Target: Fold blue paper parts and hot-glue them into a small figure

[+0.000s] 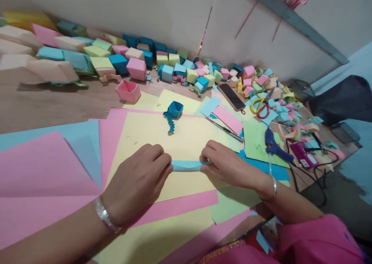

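A light blue folded paper strip (186,166) stretches level between my two hands, just over a pale yellow sheet (145,132). My left hand (142,175) pinches its left end, thumb and fingers pressed together. At the other end, my right hand (223,163) grips the strip the same way. Both ends of the strip are hidden inside the fingers. Beyond the hands, on the yellow sheet, stands a small dark blue paper box (175,109) with a zigzag-folded blue paper piece (170,123) beside it.
Many folded paper boxes line the wall, and a pink open box (128,91) stands nearer. On the right lie a phone (231,97), scissors (261,106), a pen-like tool (225,129), a blue glue gun (276,145) and a magenta power strip (304,155) with cords. Large pink sheets (43,171) spread left.
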Tool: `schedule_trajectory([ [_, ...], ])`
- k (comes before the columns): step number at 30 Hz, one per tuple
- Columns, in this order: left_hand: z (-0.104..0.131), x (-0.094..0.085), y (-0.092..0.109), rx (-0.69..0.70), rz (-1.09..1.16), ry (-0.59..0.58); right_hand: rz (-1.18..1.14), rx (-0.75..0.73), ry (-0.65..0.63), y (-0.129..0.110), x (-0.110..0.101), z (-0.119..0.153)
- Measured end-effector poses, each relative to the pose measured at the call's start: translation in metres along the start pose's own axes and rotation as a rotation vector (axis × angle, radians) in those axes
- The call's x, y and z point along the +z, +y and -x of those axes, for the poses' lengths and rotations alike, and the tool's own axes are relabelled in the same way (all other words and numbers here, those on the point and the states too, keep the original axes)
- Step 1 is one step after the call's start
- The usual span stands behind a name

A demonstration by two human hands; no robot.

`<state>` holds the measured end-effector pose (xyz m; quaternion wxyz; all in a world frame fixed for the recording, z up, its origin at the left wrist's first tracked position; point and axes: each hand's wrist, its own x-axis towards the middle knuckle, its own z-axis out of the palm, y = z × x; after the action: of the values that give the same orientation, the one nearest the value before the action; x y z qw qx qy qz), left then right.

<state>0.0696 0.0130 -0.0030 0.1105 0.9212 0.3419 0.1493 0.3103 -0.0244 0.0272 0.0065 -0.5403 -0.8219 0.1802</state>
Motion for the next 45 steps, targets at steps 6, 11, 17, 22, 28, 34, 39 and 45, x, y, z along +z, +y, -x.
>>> schedule_trajectory([
  [6, -0.001, -0.003, -0.001, 0.113, 0.085, -0.015, 0.077, -0.009, -0.016, -0.008, 0.0, 0.001],
  [11, 0.001, -0.001, -0.001, 0.074, 0.106, 0.037, 0.211, -0.151, 0.151, -0.004, 0.009, 0.001],
  [17, 0.001, 0.001, -0.005, 0.003, 0.157, 0.04, 0.293, -0.219, 0.192, -0.003, 0.014, -0.004],
  [22, 0.001, 0.002, -0.006, -0.006, 0.182, 0.047, 0.212, -0.221, 0.252, -0.001, 0.025, -0.002],
  [28, 0.002, -0.001, -0.01, 0.105, 0.122, 0.077, 0.08, -0.196, 0.276, 0.004, 0.029, -0.004],
  [34, -0.001, -0.009, -0.008, -0.03, 0.248, 0.028, -0.13, -0.134, 0.261, 0.003, 0.022, -0.004],
  [39, -0.006, -0.018, -0.004, -0.149, 0.335, -0.04, -0.322, -0.053, 0.22, -0.001, 0.014, -0.004],
  [45, -0.006, -0.017, -0.011, -0.112, 0.34, 0.087, -0.267, -0.116, 0.26, 0.004, 0.019, -0.004],
])
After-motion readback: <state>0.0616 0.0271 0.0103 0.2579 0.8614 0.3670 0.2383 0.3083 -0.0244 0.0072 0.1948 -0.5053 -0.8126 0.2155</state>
